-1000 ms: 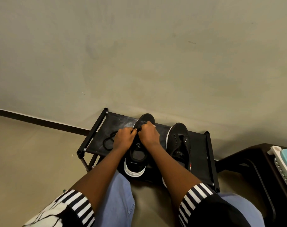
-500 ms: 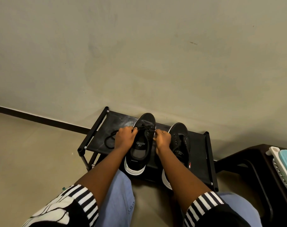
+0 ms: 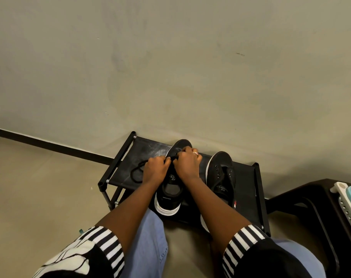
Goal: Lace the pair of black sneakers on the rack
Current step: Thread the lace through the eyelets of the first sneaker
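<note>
Hands working a lace over the left sneaker

Sneakers are standing side by side on top of a low black rack point(image 3: 118, 167) that is placed against the wall. Both have white soles, and their toes are pointing toward the wall. The left sneaker point(image 3: 169, 194) is lying directly under both hands; the right sneaker point(image 3: 220, 173) is standing just beside it, on the right, and no hand is touching it.

The left hand point(image 3: 155, 169) is resting over the left side of the nearer sneaker with its fingers curled, and it is pinching the black lace point(image 3: 137, 171) at the fingertips. From this hand the lace is running out to the left and is lying in a loose loop on the rack's fabric top. The right hand point(image 3: 187, 164) is meeting the left one over the eyelet area, near the toe; its fingers are also curled and are pinching the same lace. A ring is showing on one finger of this hand.

Both forearms are reaching forward from striped sleeve cuffs, above blue jeans. A dark stool point(image 3: 315, 203) is standing at the right of the rack.
</note>
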